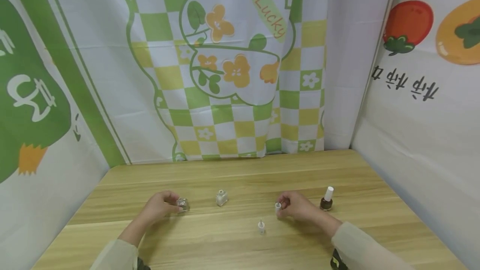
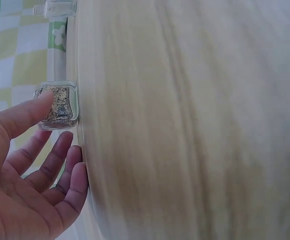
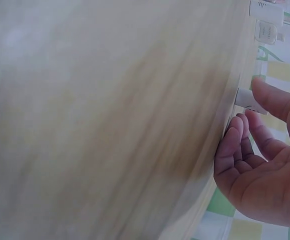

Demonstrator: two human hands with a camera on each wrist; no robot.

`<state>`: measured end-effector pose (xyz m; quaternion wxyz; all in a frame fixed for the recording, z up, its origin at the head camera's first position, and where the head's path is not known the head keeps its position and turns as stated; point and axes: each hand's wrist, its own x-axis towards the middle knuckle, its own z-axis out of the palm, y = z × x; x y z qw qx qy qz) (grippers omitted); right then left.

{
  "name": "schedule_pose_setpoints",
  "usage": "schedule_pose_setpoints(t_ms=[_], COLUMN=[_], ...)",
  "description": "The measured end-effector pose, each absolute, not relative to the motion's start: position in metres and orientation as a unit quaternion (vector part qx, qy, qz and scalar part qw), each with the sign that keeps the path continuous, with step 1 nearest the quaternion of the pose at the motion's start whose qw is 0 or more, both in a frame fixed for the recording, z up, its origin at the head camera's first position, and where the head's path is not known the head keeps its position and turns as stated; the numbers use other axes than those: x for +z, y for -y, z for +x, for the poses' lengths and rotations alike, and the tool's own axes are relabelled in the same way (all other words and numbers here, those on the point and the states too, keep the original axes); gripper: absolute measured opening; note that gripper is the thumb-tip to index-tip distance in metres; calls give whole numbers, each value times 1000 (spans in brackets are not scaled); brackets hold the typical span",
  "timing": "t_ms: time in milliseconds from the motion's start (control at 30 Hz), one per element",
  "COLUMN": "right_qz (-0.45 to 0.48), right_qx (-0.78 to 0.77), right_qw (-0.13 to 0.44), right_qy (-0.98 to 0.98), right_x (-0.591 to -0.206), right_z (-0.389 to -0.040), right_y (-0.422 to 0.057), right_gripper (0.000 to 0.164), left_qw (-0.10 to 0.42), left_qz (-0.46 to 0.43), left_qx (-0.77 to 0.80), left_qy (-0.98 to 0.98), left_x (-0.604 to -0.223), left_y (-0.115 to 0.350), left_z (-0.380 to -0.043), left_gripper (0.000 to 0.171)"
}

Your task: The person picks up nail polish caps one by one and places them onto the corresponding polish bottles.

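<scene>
Glitter bottle (image 2: 62, 107): on table (image 1: 217, 253), pinched between the left hand's (image 1: 160, 205) thumb and fingers. White cap (image 1: 278, 208): upright, pinched in the right hand's (image 1: 296, 206) fingertips. Between hands: clear bottle (image 1: 221, 198), neck bare, nearer left; second cap (image 1: 261, 228), stem up, nearer right. Dark bottle (image 1: 326, 204), capped: just right of right hand.

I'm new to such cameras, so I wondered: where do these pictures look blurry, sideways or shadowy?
Head view: wooden table grain visible, soft shadow near the left hand; left wrist view: scene turned sideways, wood blurred, glitter nail polish bottle clearer; right wrist view: also sideways, wood blurred, paler at upper left.
</scene>
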<state>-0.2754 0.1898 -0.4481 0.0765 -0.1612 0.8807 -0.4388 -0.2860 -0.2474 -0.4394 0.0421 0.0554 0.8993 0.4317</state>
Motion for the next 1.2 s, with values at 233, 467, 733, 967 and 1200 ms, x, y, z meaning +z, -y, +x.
schedule_pose_setpoints(t_ms=[233,467,733,967,1200], right_qz=[-155,-152,-171,-169,-161], right_qx=[-439,-427,-416,-417,-425], right_qw=[84,79,71,71,75], right_qy=[-881,-888,-891,-890,-888], right_x=[-445,-446,-447,-448,-445], right_z=[-273,-272,-273,-273,-273], right_y=[-187,-185,-184,-186,-190], right_gripper=[25,23,19,19,20], left_qw=[39,38,40,41,41], left_qz=[48,42,47,45,46], left_qx=[431,432,425,429,433], left_qy=[-900,-900,-903,-901,-899], left_x=[-443,-444,-443,-438,-435], left_y=[246,244,246,245,245], left_z=[-287,-287,-286,-283,-284], left_gripper=[32,29,30,29,27])
